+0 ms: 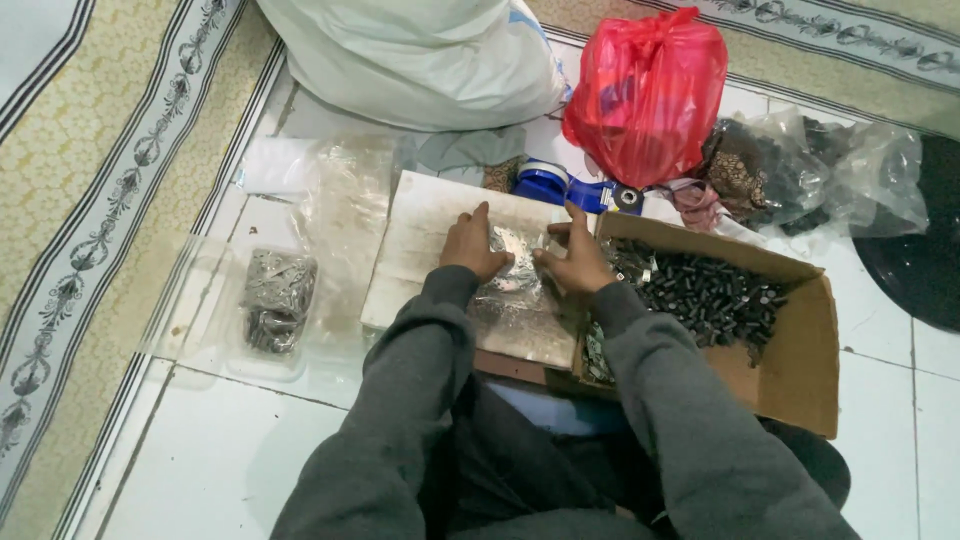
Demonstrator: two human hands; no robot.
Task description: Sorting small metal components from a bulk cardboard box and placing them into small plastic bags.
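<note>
White tiled floor, hands [525, 255] pressing clear bag [515, 290], lengthwise away from person

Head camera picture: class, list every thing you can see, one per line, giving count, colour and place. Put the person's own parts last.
Small clear bag: one, transparent with silvery pieces inside, on the board between both hands.
Board: one, whitish, on the floor in front of the person.
Cardboard box: one, brown, right of the board, holding many small dark pieces.
Red bag: one, red plastic, tied, behind the box.
Tape dispenser: one, blue, behind the board.
White sack: one, top centre.
Filled clear bag: one, grey contents, left of the board.
Left hand: on the small bag.
Right hand: on the small bag.
</note>
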